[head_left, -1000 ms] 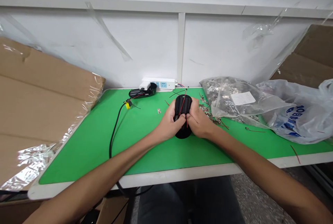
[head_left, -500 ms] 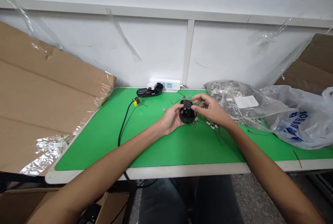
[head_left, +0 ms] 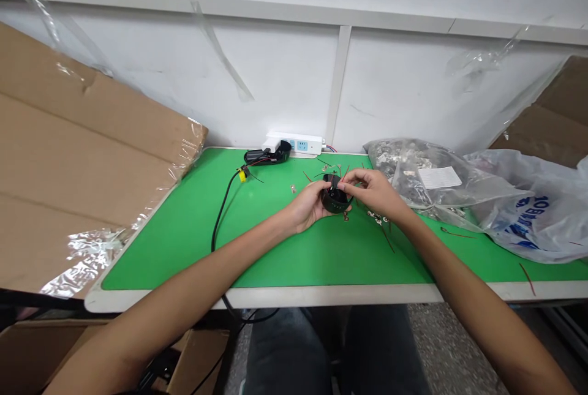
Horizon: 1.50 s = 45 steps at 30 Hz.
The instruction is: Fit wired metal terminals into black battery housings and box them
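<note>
My left hand (head_left: pixel 309 206) is closed round the side of a black plastic housing (head_left: pixel 335 202), a rounded open shell with dark parts inside. The thumb of that hand rests on its rim. My right hand (head_left: pixel 373 190) has thumb and forefinger pinched together at the housing's right upper edge, where thin red wires (head_left: pixel 344 173) stick up. Whether the pinch holds a wire or a part inside the shell is too small to make out. Small metal terminals (head_left: pixel 377 218) with red wires lie scattered on the green mat (head_left: pixel 294 260) around both hands.
Behind sit a white power strip (head_left: pixel 301 144) and another black housing (head_left: pixel 269 153) with a black cable (head_left: pixel 222 202). To the right lie a clear bag of metal parts (head_left: pixel 408 168) and a white plastic bag (head_left: pixel 533 211). Cardboard (head_left: pixel 92 156) leans at left.
My right hand's fingers have closed into a pinch at the housing's edge. The housing is tilted somewhat, and the red wires now stand out above it. The camera view has shifted slightly.
</note>
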Motion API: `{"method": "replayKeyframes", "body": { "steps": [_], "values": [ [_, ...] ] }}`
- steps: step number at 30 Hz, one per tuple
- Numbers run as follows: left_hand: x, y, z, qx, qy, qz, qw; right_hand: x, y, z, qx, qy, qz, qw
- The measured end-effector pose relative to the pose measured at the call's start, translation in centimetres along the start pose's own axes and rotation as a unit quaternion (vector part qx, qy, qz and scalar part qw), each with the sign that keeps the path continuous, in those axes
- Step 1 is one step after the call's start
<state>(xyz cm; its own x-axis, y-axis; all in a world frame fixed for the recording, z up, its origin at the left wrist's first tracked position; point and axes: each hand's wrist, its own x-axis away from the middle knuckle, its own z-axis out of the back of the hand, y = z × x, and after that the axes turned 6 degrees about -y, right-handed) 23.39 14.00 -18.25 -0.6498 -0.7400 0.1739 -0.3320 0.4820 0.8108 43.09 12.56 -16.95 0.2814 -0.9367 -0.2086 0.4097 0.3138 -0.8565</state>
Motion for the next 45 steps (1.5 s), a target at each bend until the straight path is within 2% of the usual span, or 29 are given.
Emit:
{"method": "replayKeyframes", "body": {
  "steps": [7,13,23,29,33,37,39,42,45],
  "values": [
    [0.2,0.2,-0.5,0.011,0.024,0.003,1.000,0.1,0.0,-0.3,0.053,0.002,0.008,0.999],
    [-0.1,-0.1,-0.2,0.000,0.025,-0.002,1.000,0.2,0.3,-0.7,0.064,0.001,0.020,0.998],
    [0.1,-0.4,0.1,-0.004,0.043,0.002,0.999,0.1,1.2,-2.0,-0.036,-0.003,-0.005,0.999],
    [-0.1,-0.5,0.2,0.001,0.046,0.010,0.999,0.0,1.3,-2.3,-0.051,-0.013,-0.006,0.999],
    [-0.3,-0.4,0.7,0.008,0.040,0.017,0.999,-0.2,1.6,-2.2,-0.087,-0.033,-0.015,0.996],
    [-0.3,0.0,0.8,0.002,0.012,0.025,1.000,-0.3,1.4,-1.6,-0.097,-0.031,0.013,0.995],
    [0.0,0.3,0.6,-0.009,-0.013,0.016,1.000,-0.4,1.3,-1.3,-0.158,-0.017,0.014,0.987],
    [0.5,0.7,0.0,-0.027,-0.046,-0.015,0.998,-0.7,1.4,-1.1,-0.277,0.049,0.016,0.959],
    [0.8,0.9,-0.4,-0.035,-0.050,-0.036,0.997,-1.0,1.9,-1.4,-0.318,0.108,0.027,0.941]
  ]
}}
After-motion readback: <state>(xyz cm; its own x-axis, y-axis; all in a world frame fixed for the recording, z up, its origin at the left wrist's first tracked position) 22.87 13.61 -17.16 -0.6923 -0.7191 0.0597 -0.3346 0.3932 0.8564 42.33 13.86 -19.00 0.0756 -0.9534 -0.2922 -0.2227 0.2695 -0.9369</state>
